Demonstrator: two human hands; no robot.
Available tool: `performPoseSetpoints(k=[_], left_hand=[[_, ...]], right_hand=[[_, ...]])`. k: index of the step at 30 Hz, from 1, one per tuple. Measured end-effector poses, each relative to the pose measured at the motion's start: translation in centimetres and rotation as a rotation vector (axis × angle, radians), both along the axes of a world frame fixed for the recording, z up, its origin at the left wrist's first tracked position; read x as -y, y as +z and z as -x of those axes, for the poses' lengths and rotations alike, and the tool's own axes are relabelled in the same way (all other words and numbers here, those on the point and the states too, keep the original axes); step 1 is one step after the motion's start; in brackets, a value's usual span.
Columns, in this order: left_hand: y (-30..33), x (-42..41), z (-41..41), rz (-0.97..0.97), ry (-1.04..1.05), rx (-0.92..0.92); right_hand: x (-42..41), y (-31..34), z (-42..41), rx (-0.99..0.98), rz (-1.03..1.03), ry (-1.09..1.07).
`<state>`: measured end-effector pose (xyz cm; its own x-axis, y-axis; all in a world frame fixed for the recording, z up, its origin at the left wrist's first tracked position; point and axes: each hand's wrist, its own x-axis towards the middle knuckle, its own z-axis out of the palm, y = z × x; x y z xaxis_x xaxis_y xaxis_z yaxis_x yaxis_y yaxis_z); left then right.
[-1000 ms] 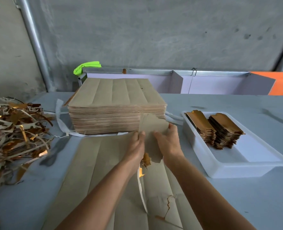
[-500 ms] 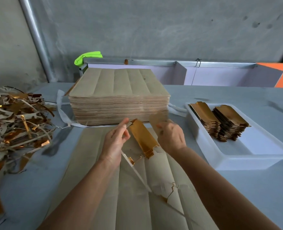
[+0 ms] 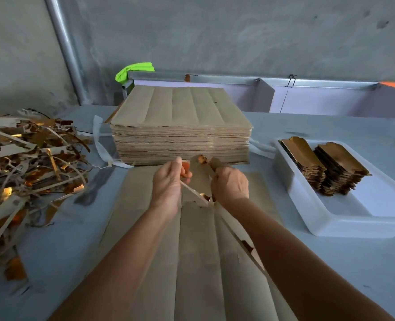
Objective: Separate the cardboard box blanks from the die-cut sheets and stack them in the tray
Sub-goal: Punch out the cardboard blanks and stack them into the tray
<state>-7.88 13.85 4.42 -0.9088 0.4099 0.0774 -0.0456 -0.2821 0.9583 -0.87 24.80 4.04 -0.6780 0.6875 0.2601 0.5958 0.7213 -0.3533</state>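
Observation:
A brown die-cut sheet (image 3: 191, 251) lies flat on the table in front of me, torn along its right side. Above its far end both hands hold a small box blank (image 3: 200, 173), brown side toward me with gold showing at its edges. My left hand (image 3: 168, 184) pinches its left edge and a thin waste strip. My right hand (image 3: 230, 184) grips its right edge. A tall stack of uncut sheets (image 3: 180, 126) stands just behind. The white tray (image 3: 344, 221) at the right holds two piles of gold-faced blanks (image 3: 323, 167).
A heap of brown and gold waste strips (image 3: 27, 167) covers the table's left side. White strapping (image 3: 99, 144) lies around the stack. A grey wall with a metal pipe (image 3: 64, 49) rises behind, with a green cloth (image 3: 134, 70) and grey panels (image 3: 307, 96) at the table's far edge.
The blank has come free of the sheet and turned, gold face then brown side toward me. Both hands have risen and closed in on it.

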Motion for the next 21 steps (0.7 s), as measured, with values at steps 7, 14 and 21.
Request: performPoseSetpoints(k=[7, 14, 21], left_hand=[[0.2, -0.3, 1.2, 0.215, 0.088, -0.233], [0.6, -2.1, 0.1, 0.432, 0.086, -0.295], [4.2, -2.7, 1.6, 0.642, -0.111, -0.698]], right_hand=[[-1.5, 2.6, -3.5, -0.628, 0.831, -0.056], [-1.2, 2.7, -4.1, -0.64, 0.702, 0.118], [-1.8, 2.2, -4.6, -0.51, 0.536, 0.231]])
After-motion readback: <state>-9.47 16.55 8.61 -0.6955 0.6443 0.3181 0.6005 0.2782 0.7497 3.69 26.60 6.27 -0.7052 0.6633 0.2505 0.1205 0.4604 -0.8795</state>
